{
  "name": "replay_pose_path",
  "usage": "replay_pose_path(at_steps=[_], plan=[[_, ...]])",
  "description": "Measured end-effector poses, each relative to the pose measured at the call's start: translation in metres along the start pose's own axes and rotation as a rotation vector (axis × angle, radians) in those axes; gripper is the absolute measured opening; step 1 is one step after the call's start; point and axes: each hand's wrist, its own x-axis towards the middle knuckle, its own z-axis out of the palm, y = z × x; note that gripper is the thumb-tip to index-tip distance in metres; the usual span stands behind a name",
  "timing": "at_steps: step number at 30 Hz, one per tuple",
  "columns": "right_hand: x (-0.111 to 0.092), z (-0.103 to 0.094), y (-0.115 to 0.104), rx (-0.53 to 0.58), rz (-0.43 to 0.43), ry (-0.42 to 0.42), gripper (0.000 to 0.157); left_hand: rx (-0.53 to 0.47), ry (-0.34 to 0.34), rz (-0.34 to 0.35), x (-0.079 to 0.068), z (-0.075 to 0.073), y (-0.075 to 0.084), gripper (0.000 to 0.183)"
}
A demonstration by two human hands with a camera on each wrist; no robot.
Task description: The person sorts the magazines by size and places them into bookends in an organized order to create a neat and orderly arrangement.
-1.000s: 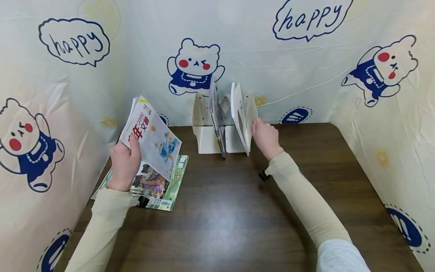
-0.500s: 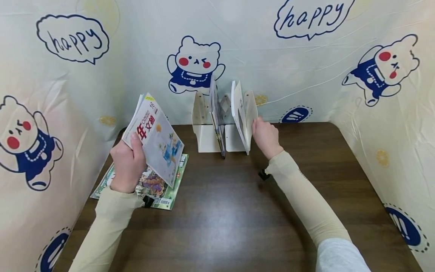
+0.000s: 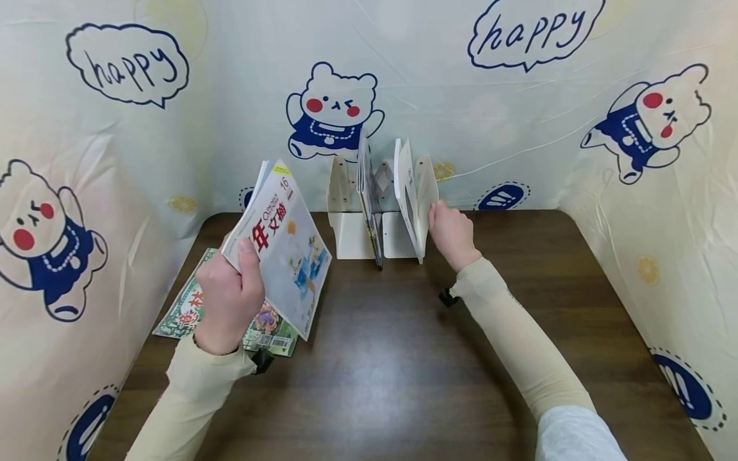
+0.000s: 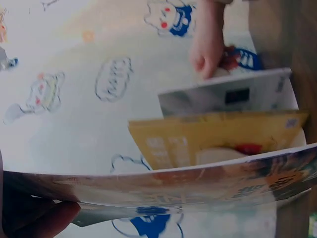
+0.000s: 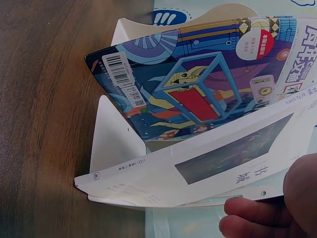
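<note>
My left hand (image 3: 229,301) grips a thin magazine (image 3: 295,262) with a white cover and red characters, thumb across the front. It is tilted above the left side of the table, overlapping a green magazine (image 3: 187,314) that lies there. My right hand (image 3: 451,235) holds the right end plate (image 3: 425,192) of a white book rack (image 3: 353,240) between thumb and fingers. Inside the rack stand a colourful magazine (image 5: 198,89) and a white-covered one (image 5: 223,163) leaning against that plate. In the left wrist view a yellow cover (image 4: 188,141) shows beyond the held magazine.
The dark wooden table (image 3: 380,371) is bordered at the back and sides by a pale printed curtain (image 3: 438,109). The rack stands near the back edge. A black wrist band (image 3: 262,360) shows at the left sleeve, another (image 3: 447,297) at the right.
My left hand has carried the white magazine to the right and slightly toward me, uncovering more of the green magazine's left part. The right hand stays at the rack's plate.
</note>
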Motion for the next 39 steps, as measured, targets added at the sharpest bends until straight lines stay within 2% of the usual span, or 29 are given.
replay_pose_path(at_steps=[9, 19, 28, 39], plan=[[0.000, 0.001, 0.000, -0.001, -0.006, 0.006, 0.036, -0.065, -0.039, 0.072, -0.008, -0.006, 0.030, 0.033], [0.000, 0.001, 0.001, -0.005, 0.003, 0.005, 0.037, -0.154, -0.058, 0.134, -0.011, -0.008, 0.057, 0.046], [0.000, 0.002, 0.001, -0.011, 0.012, 0.014, 0.038, -0.244, -0.117, 0.147, -0.012, -0.005, 0.071, 0.050], [0.001, 0.004, 0.003, -0.010, 0.010, 0.008, 0.038, -0.311, -0.152, 0.162, -0.007, 0.013, 0.079, 0.045]])
